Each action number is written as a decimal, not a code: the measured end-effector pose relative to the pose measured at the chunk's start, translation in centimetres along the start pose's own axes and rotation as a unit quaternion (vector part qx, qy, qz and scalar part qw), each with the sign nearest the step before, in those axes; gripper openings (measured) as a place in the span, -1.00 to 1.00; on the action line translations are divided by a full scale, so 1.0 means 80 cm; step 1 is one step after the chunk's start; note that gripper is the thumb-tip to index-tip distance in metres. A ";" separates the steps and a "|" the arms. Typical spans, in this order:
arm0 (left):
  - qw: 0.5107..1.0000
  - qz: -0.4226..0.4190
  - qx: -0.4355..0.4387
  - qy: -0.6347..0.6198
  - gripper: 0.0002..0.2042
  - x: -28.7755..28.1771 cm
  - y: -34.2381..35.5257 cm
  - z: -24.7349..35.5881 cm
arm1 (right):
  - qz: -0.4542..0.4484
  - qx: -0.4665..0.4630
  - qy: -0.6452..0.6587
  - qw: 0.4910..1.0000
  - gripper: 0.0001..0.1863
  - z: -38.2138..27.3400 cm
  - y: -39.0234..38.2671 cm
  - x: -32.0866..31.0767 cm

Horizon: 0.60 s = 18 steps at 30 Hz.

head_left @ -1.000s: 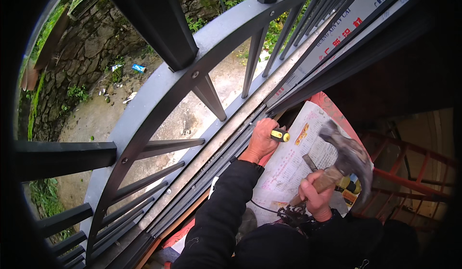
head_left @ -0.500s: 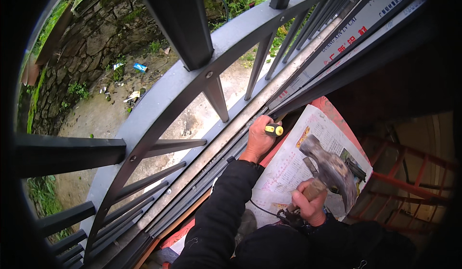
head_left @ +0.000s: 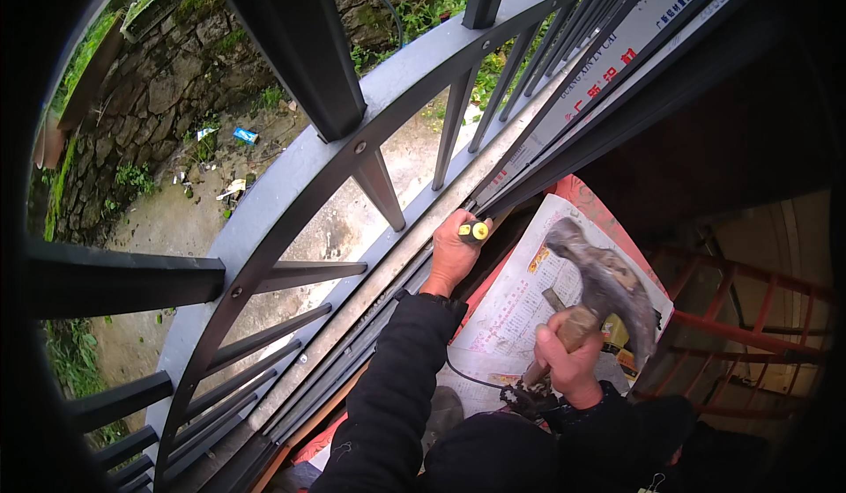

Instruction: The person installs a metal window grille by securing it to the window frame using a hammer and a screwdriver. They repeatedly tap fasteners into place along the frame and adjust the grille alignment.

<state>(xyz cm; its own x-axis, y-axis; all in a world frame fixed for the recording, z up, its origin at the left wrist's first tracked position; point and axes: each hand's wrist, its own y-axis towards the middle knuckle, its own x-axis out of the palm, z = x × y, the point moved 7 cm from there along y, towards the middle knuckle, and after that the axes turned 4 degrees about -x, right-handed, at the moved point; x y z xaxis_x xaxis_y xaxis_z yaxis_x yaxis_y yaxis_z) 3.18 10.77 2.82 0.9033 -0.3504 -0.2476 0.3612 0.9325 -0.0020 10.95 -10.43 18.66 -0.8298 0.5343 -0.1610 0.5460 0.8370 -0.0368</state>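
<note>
My left hand [head_left: 451, 251] grips a yellow-and-black handled tool [head_left: 473, 230] at the dark metal track [head_left: 379, 317] along the sill; the tool's tip is hidden. My right hand [head_left: 568, 361] is closed round the wooden handle of a hammer [head_left: 604, 286], whose head is blurred and raised right of the left hand, over printed newspaper [head_left: 498, 321] spread on a red board [head_left: 630, 237]. A small metal piece [head_left: 553, 299] shows beside the hammer, partly hidden. A black cord [head_left: 471, 378] curves over the paper toward a dark tangled thing under my right hand.
A curved grey metal railing [head_left: 282, 202] with radiating bars borders the sill on the left. Beyond it lie concrete ground [head_left: 150, 255] with litter and a mossy stone wall [head_left: 150, 88]. Printed white-wrapped framing [head_left: 608, 61] runs to the upper right. A red ladder [head_left: 740, 326] stands at right.
The view has shifted slightly. My left hand sits a little farther up the track with the tool. My right hand has swung the hammer about, its blurred head changing position over the newspaper.
</note>
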 end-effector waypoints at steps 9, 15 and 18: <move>1.000 -0.017 0.013 0.013 -0.71 -0.003 -0.002 -0.001 | -0.044 0.041 -0.011 0.998 -0.70 0.003 0.025 0.031; 1.000 -0.018 0.009 0.012 -0.69 -0.002 0.000 0.000 | -0.008 0.144 -0.021 0.989 -0.80 0.002 0.025 0.013; 1.000 -0.003 0.019 -0.002 -0.69 -0.004 -0.002 0.004 | 0.030 -0.021 0.036 0.999 -0.80 -0.050 0.018 -0.011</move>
<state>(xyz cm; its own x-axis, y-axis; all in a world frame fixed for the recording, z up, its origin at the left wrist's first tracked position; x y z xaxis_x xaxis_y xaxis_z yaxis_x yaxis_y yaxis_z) 2.92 10.72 3.21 0.9017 -0.3567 -0.2441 0.3752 0.9264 0.0324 12.05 -9.22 22.69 -0.8029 0.5894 -0.0896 0.5908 0.8067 0.0130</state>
